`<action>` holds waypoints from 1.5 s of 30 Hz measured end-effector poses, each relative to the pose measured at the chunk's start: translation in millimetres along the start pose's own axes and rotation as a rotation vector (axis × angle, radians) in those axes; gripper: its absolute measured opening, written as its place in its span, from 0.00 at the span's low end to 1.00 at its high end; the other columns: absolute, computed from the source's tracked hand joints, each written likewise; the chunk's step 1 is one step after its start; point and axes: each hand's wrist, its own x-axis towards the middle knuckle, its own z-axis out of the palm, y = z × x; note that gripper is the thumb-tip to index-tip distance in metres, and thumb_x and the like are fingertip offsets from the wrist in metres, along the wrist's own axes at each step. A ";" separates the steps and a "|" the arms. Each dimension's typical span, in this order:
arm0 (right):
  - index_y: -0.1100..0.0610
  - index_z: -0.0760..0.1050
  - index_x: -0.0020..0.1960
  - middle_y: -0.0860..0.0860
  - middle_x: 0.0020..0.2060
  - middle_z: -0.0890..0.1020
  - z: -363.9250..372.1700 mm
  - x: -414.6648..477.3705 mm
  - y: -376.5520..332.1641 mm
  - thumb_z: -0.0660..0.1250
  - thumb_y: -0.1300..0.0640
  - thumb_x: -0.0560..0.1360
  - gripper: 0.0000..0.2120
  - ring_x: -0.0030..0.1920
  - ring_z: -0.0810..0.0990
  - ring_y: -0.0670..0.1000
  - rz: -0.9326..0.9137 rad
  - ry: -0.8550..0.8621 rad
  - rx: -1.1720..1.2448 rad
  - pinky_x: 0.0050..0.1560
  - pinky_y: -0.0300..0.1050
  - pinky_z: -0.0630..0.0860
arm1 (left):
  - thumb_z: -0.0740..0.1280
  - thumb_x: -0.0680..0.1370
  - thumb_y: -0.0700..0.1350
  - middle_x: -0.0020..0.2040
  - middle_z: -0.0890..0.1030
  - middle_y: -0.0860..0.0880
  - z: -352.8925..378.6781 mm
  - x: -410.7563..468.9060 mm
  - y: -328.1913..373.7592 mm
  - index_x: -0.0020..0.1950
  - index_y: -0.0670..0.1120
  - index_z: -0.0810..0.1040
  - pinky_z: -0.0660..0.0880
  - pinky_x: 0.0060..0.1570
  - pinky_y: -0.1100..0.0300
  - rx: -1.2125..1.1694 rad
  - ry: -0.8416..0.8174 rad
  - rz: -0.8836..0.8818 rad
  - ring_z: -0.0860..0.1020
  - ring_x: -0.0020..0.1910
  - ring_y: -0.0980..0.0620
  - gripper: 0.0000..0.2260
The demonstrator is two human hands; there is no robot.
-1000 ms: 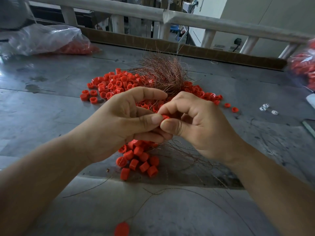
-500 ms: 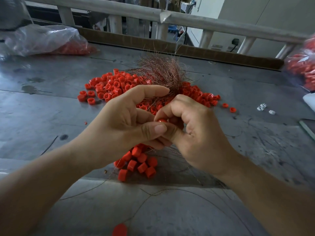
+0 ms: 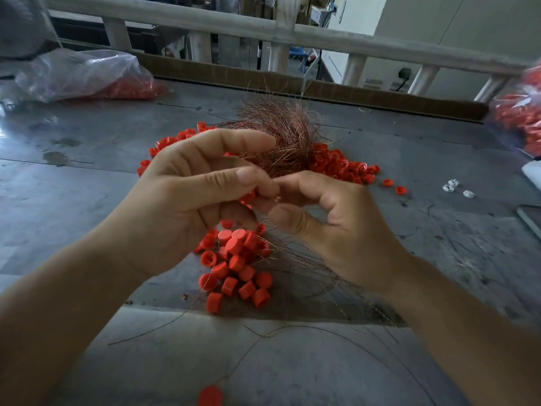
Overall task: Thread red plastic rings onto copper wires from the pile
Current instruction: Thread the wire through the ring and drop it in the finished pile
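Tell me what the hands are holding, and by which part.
The left hand pinches a small red plastic ring between thumb and fingers. The right hand pinches beside it; on what cannot be told.

hidden, cropped or unresolved items, head view

red ring: pinched in the left hand, only a sliver shows between thumb and fingers; right hand: curled, tips meeting the left's, any wire in its pinch too fine to tell; loose ring pile: middle part covered by both hands; copper wire bundle: lower edge behind the left forefinger; bag of rings: blurred, cut by the right edge; clear bag: cut by the left edge; single ring: cut by the bottom edge; white bits: too small to identify.
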 end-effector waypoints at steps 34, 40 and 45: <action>0.50 0.82 0.43 0.44 0.39 0.82 -11.9 1.6 4.2 0.69 0.51 0.71 0.05 0.41 0.78 0.41 0.271 -0.272 -0.528 0.46 0.37 0.75 | 0.68 0.70 0.32 0.26 0.79 0.51 -46.0 15.9 2.0 0.34 0.49 0.79 0.72 0.24 0.69 0.684 0.691 -0.013 0.77 0.29 0.53 0.12; 0.49 0.79 0.38 0.44 0.31 0.80 -16.8 3.2 3.7 0.65 0.41 0.68 0.13 0.35 0.77 0.39 0.298 -0.191 -0.449 0.36 0.29 0.72 | 0.68 0.70 0.35 0.38 0.80 0.48 -63.1 18.9 -12.7 0.41 0.53 0.80 0.71 0.36 0.62 1.123 0.740 -0.039 0.74 0.30 0.54 0.11; 0.51 0.80 0.38 0.45 0.29 0.80 -19.4 5.5 6.3 0.66 0.44 0.69 0.12 0.34 0.77 0.42 0.287 -0.037 -0.445 0.36 0.31 0.73 | 0.69 0.70 0.36 0.49 0.71 0.45 -72.8 25.0 -20.8 0.57 0.46 0.80 0.73 0.52 0.50 1.376 0.665 -0.066 0.75 0.48 0.40 0.16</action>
